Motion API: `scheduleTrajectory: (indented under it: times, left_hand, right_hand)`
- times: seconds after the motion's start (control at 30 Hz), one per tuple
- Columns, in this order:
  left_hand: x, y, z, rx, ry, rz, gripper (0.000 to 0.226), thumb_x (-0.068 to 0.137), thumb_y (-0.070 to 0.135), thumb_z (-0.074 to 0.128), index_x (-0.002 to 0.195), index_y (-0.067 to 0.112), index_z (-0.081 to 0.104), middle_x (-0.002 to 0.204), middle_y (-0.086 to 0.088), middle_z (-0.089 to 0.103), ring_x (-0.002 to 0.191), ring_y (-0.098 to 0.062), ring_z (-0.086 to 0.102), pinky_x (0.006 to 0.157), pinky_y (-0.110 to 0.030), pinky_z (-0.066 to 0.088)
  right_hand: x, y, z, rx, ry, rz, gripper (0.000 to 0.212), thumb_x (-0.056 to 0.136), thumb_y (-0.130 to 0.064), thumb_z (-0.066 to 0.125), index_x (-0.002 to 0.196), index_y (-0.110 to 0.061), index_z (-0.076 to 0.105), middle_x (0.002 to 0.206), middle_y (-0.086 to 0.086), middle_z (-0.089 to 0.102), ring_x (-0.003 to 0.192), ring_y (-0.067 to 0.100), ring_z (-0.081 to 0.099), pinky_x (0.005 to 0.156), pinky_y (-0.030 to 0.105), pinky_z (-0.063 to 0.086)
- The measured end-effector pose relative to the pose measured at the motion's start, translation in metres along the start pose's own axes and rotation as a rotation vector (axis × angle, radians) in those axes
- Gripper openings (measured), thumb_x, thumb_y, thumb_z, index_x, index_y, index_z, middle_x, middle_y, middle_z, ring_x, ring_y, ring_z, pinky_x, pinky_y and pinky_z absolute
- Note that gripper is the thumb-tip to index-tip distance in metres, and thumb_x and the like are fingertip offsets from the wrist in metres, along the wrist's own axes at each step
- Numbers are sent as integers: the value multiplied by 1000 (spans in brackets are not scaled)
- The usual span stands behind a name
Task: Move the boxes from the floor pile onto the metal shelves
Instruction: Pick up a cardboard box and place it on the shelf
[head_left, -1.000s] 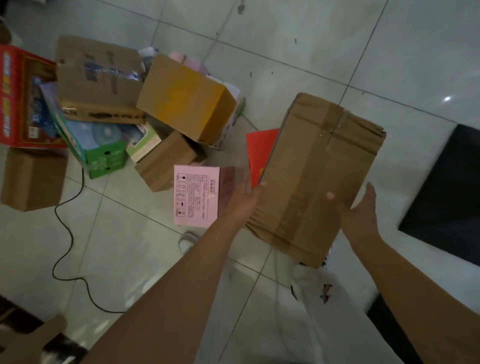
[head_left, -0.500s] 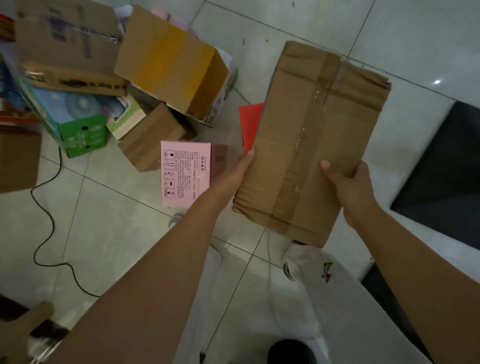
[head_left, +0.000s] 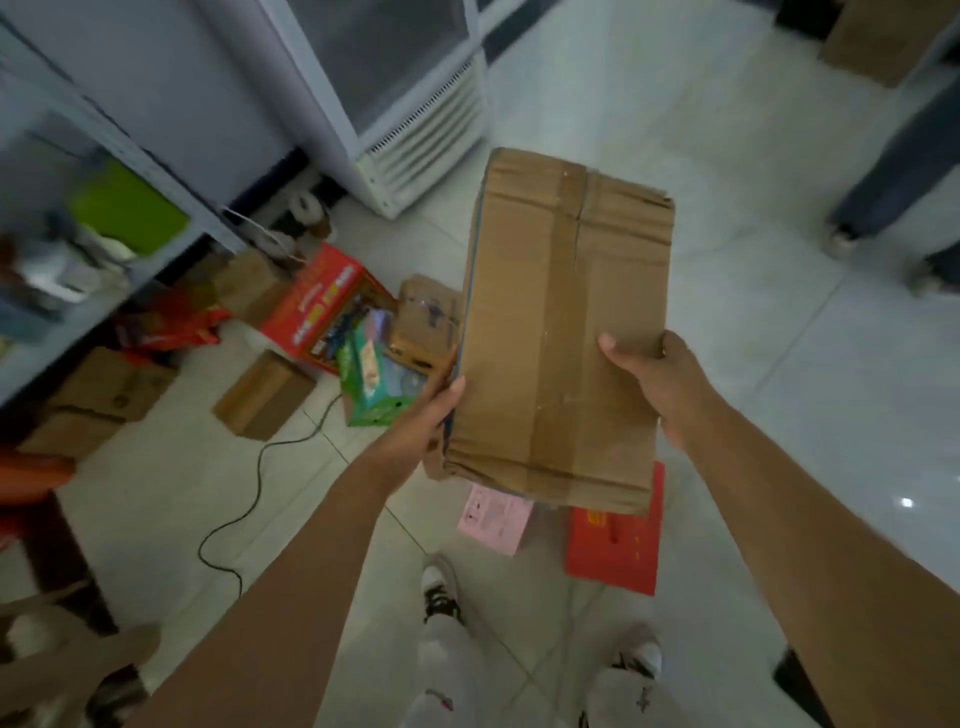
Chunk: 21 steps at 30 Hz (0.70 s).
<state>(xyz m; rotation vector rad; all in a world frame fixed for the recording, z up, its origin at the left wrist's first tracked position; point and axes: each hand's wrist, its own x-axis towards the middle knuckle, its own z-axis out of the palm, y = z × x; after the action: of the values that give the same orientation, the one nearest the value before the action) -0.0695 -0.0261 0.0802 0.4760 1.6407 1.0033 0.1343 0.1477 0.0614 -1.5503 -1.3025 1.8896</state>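
Note:
A taped brown cardboard box (head_left: 556, 332) is held up in the air in front of me. My left hand (head_left: 426, 415) grips its lower left edge and my right hand (head_left: 660, 384) grips its lower right side, thumb on top. Below on the tiled floor lies the pile: a red printed box (head_left: 317, 306), a green box (head_left: 374, 389), a small brown box (head_left: 265, 395), a pink box (head_left: 493, 514) and a flat red box (head_left: 618, 551). The metal shelves (head_left: 104, 171) stand at the left, holding a green item and other things.
A white glass-door cooler (head_left: 415, 114) stands at the back. A black cable (head_left: 244, 499) snakes over the floor. More brown cartons (head_left: 104, 395) sit under the shelf. Another person's legs (head_left: 893, 197) stand at the right. My own feet (head_left: 441, 587) are below.
The box has come up off the floor in both hands. My view has lifted and swung left, bringing the shelves and cooler into sight; the pile now lies lower left.

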Motion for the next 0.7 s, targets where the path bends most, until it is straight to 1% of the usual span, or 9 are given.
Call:
scheduleTrajectory:
  times: [0.07,0.17,0.27,0.3,0.37,0.43,0.47,0.57,0.7]
  left_hand:
    - [-27,41,-24,-26,64,72,52,92,60,49,140,59,27,153,16,36,141,-15,36,116,-48,33]
    - [-102,112,-69,-84,189,230,47,93,62,42,140,57,35,155,14,37,142,-14,37,117,-47,33]
    - [-173,169,-109,-151,273,359,52,99,57,28,150,45,29,152,-25,22,139,-45,21,111,-64,23]
    - [-197,182,-121,-182,305,372,53,101,53,26,153,40,25,147,-29,18,134,-47,20,108,-60,24]
    - [-236,200,-150,-204,337,402,64,95,63,37,153,42,22,154,-12,36,135,-34,42,107,-46,44]
    - [-270,214,-181,-209,376,399,92,74,81,55,152,46,24,155,9,40,136,-17,47,103,-39,49]
    - [-285,219,-197,-268,400,385,97,69,81,59,152,41,28,152,7,44,130,-16,53,97,-38,53]
    - [-320,232,-249,-388,401,401,75,80,64,56,145,30,42,137,-2,61,112,-21,67,78,-37,59]
    - [-356,246,-328,-416,453,389,72,74,65,69,132,24,58,122,-5,71,111,-30,68,96,-49,52]
  right_hand:
    - [-16,-61,24,-21,-66,-58,72,73,-47,82,131,-18,50,120,-6,62,102,11,62,80,28,50]
    - [-67,-158,75,-51,-182,-140,73,74,-48,81,133,-19,50,123,-5,63,105,15,62,85,34,51]
    - [-122,-239,125,-96,-297,-224,73,75,-49,80,134,-18,51,121,-5,64,100,15,62,79,32,48]
    - [-140,-260,141,-113,-331,-251,70,76,-49,79,133,-19,52,118,-6,64,96,13,62,78,32,48]
    - [-175,-297,174,-135,-397,-318,55,81,-43,77,126,-23,55,107,-9,64,89,9,61,73,28,47]
    - [-207,-327,208,-171,-473,-370,43,84,-37,76,121,-22,59,104,-8,68,91,11,64,70,28,49]
    - [-221,-339,226,-198,-506,-384,41,84,-35,76,119,-20,61,106,-4,70,93,15,66,71,31,51]
    - [-255,-370,282,-254,-585,-420,30,87,-34,73,111,-20,63,101,0,71,89,18,68,65,31,52]
    - [-278,-397,361,-292,-654,-445,28,88,-35,72,110,-19,65,102,2,72,92,20,69,69,33,53]
